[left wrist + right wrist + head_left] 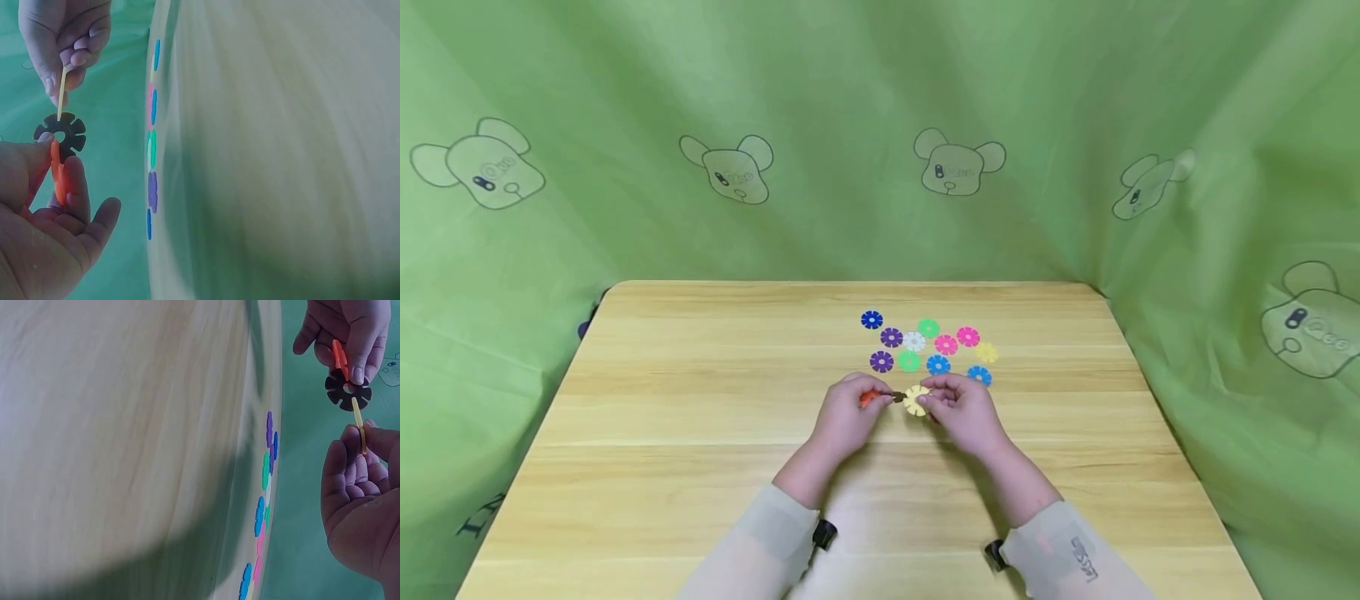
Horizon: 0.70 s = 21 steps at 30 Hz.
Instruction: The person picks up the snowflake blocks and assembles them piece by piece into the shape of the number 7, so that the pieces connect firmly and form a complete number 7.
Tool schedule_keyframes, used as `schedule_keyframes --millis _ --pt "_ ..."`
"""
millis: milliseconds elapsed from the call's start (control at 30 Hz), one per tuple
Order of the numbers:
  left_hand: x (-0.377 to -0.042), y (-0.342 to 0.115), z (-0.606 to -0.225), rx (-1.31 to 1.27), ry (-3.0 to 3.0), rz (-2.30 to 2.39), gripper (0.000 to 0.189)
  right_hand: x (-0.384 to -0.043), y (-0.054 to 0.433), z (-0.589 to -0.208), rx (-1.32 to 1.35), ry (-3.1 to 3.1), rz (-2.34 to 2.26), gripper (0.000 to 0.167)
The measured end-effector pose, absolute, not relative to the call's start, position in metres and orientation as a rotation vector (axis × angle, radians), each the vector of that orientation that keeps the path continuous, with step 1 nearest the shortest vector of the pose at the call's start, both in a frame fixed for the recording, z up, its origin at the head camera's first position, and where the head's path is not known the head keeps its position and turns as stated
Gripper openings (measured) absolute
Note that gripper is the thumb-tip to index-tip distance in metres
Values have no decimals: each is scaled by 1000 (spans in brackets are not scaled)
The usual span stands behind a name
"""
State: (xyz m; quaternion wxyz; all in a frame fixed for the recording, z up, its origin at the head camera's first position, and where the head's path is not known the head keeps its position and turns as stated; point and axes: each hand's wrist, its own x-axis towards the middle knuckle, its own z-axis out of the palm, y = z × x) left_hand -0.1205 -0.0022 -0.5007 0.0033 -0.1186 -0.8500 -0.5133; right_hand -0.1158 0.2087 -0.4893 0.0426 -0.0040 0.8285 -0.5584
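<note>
Between thumb and fingers, my left hand (850,414) pinches a dark brown notched disc (76,127) that has an orange notched disc (60,175) joined crosswise to it. My right hand (964,414) pinches a pale yellow notched disc (914,401). In both wrist views the yellow disc stands edge-on, its rim right at the brown disc's notched edge. The three discs are held up over the table, in a line between the two hands. Fingers partly hide the orange disc in the head view.
Several loose notched discs lie flat beyond the hands on the wooden table (700,467): a dark blue disc (872,320), a white disc (913,342), a pink disc (967,337), plus purple, green, light blue and yellow ones. Green cloth (850,225) hangs around the table.
</note>
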Motion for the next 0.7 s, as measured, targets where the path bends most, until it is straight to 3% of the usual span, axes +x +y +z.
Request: schedule_keyframes --millis 700 --pt "-119 -2 -498 -495 -2657 -1550 6 -114 210 -480 27 2396 -1802 24"
